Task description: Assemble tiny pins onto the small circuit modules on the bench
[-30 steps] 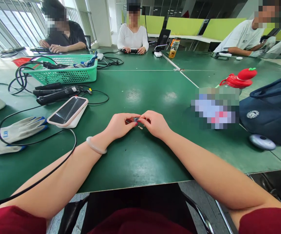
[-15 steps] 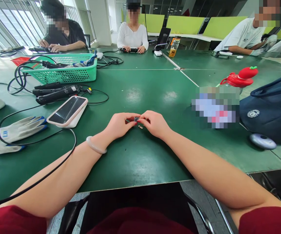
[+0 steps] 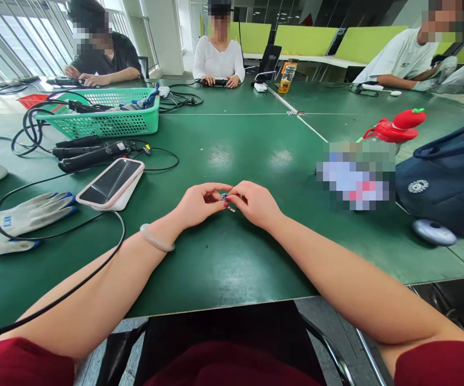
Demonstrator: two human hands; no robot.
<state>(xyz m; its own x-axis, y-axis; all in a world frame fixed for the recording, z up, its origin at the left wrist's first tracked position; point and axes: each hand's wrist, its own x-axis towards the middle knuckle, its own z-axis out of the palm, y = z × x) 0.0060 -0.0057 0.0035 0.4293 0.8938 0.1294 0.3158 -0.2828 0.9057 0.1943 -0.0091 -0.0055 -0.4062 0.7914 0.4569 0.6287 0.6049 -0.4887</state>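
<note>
My left hand [image 3: 198, 205] and my right hand [image 3: 256, 203] meet over the green table [image 3: 232, 257], fingertips pinched together. Between them they hold a tiny dark electronic part [image 3: 224, 197], mostly hidden by the fingers. A second small metallic piece [image 3: 231, 209] lies on the table just under my right fingertips. A pale bangle [image 3: 156, 241] circles my left wrist.
A phone [image 3: 110, 182] on a white stand, white work gloves [image 3: 18, 220], black cables [image 3: 58, 230], black tools [image 3: 90, 153] and a green basket [image 3: 103, 115] sit at left. A dark blue bag [image 3: 449, 177], a white mouse [image 3: 433, 231] and a red bottle [image 3: 395, 128] are at right. Three people sit across.
My left fingers have lifted and curled slightly, showing more of the small part. Otherwise both hands stay in place.
</note>
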